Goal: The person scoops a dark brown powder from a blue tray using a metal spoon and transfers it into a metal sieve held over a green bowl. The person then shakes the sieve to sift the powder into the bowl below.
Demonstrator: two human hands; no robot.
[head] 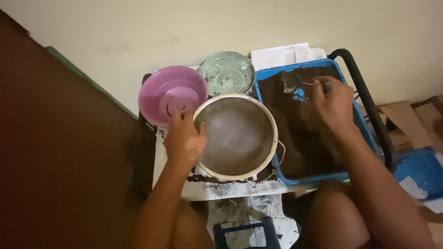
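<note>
Sieve (236, 136), round, steel-rimmed, fine grey mesh

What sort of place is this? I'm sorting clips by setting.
Likely a home work corner: a sieve, plastic lids and a blue tray of dark powder, on a small table against a wall.

Sieve (237, 133): metal rim with a dull sheen; fine woven wire mesh, matt grey; thin wire handle loop. Purple lid (171, 94): smooth plastic, soft gloss. Green lid (227, 73): plastic, mottled, scuffed, low sheen. Blue tray (357, 117): plastic, smooth rim. Dark powder (300, 131) filling it: matt, granular, rough surface. Spoon (290, 82): metal, dusted, dull. Sheets (281, 55) behind the tray: white paper, matt. Table top (221, 188): pale, worn, strewn with dark grains. Wall (138, 27): painted, matt.
</note>
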